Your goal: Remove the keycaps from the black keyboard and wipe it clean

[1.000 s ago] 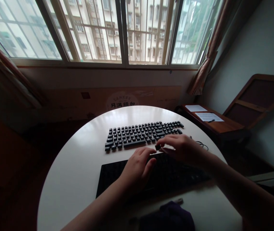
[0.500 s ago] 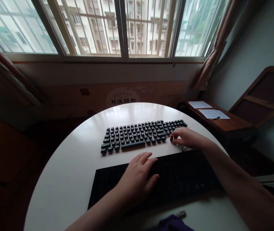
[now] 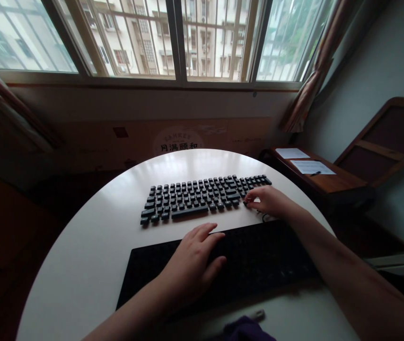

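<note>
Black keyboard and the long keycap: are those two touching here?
Apart. The head view plainly shows a bare strip of white tabletop between the long keycap and the black keyboard.

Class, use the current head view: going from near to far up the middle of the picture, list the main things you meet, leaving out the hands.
Purple cloth → black keyboard → laid-out keycaps → printed panel → window.
</note>
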### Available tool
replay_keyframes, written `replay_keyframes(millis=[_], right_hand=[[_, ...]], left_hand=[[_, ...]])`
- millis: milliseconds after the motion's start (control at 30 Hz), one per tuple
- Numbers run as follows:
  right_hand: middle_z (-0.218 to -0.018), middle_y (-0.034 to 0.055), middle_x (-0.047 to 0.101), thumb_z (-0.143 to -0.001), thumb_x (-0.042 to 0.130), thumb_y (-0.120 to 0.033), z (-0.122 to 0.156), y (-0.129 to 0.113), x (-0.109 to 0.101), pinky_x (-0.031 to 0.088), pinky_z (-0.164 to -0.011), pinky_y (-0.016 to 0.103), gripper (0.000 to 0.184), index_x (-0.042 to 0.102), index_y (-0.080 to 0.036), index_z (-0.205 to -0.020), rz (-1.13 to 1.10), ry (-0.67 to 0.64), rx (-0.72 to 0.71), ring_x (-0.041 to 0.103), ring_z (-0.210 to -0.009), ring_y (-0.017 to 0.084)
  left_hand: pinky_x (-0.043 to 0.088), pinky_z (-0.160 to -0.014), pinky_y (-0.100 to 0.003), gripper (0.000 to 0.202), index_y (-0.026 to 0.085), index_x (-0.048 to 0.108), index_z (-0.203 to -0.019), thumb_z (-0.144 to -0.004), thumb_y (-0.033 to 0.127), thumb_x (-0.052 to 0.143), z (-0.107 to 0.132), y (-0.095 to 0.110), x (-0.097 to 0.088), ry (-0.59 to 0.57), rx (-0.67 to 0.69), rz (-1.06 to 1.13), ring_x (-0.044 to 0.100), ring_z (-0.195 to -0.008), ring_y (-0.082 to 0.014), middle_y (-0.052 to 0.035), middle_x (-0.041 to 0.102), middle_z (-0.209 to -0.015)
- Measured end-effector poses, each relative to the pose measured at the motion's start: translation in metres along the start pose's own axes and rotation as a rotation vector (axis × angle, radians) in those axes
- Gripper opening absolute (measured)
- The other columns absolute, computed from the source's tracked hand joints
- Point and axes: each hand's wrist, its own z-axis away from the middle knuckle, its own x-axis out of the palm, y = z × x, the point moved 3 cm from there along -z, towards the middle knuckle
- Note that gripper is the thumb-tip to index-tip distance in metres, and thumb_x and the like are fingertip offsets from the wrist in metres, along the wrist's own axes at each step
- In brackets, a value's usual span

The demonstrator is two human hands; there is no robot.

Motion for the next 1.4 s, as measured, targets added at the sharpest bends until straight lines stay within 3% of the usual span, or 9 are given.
replay_keyframes(millis=[567, 867, 1033, 1200, 1300, 1400], right_hand=[[-0.098, 0.0007, 0.077, -0.085, 0.069, -0.028, -0.007, 0.000, 0.011, 0.053, -0.085, 0.028, 0.017, 0.077, -0.024, -0.099, 0.044, 0.051, -0.050, 0.071, -0.090, 0.019], [-0.092, 0.0008, 0.076, -0.084, 0.069, -0.026, -0.002, -0.006, 0.005, 0.053, -0.077, 0.026, 0.011, 0.076, -0.024, -0.092, 0.046, 0.145, -0.082, 0.071, -0.084, 0.019], [-0.107, 0.0058, 0.072, -0.091, 0.058, -0.022, 0.003, -0.022, -0.009, 0.053, -0.084, 0.029, 0.019, 0.076, -0.020, -0.097, 0.036, 0.278, -0.138, 0.069, -0.093, 0.019], [-0.115, 0.0097, 0.066, -0.093, 0.046, -0.015, 0.023, -0.038, -0.051, 0.054, -0.095, 0.036, 0.030, 0.073, -0.017, -0.104, -0.077, 0.682, -0.248, 0.066, -0.103, 0.021], [-0.105, 0.0092, 0.064, -0.097, 0.041, -0.025, 0.046, -0.046, -0.081, 0.056, -0.082, 0.037, 0.031, 0.072, -0.019, -0.098, -0.114, 0.807, -0.173, 0.065, -0.088, 0.021], [-0.086, 0.0083, 0.062, -0.102, 0.035, -0.046, 0.076, -0.059, -0.094, 0.053, -0.071, 0.035, 0.045, 0.068, -0.020, -0.088, -0.201, 0.767, -0.136, 0.062, -0.079, 0.021]], left_hand=[[0.039, -0.114, -0.057, 0.046, 0.022, 0.058, -0.135, -0.090, 0.030, 0.064, 0.001, 0.000, -0.001, -0.014, 0.004, -0.006, 0.046, -0.137, -0.0340, -0.0140, 0.050, -0.149], [0.039, -0.114, -0.057, 0.049, 0.021, 0.055, -0.137, -0.090, 0.030, 0.064, 0.001, 0.000, -0.001, -0.014, -0.003, 0.008, 0.046, -0.137, -0.0340, -0.0140, 0.050, -0.149], [0.040, -0.114, -0.057, 0.050, 0.021, 0.055, -0.138, -0.090, 0.031, 0.064, 0.001, -0.001, 0.000, -0.013, 0.010, 0.000, 0.046, -0.137, -0.0339, -0.0143, 0.050, -0.149], [0.040, -0.114, -0.056, 0.048, 0.023, 0.057, -0.136, -0.089, 0.030, 0.066, 0.001, -0.004, 0.001, 0.011, 0.035, -0.007, 0.047, -0.136, -0.0334, -0.0137, 0.052, -0.147], [0.039, -0.113, -0.056, 0.049, 0.023, 0.057, -0.136, -0.088, 0.030, 0.066, 0.001, -0.004, 0.001, 0.001, 0.044, -0.017, 0.048, -0.135, -0.0337, -0.0137, 0.053, -0.146], [0.040, -0.113, -0.055, 0.049, 0.022, 0.057, -0.136, -0.088, 0.029, 0.065, 0.001, -0.004, 0.002, 0.001, 0.057, -0.025, 0.049, -0.135, -0.0338, -0.0139, 0.054, -0.145]])
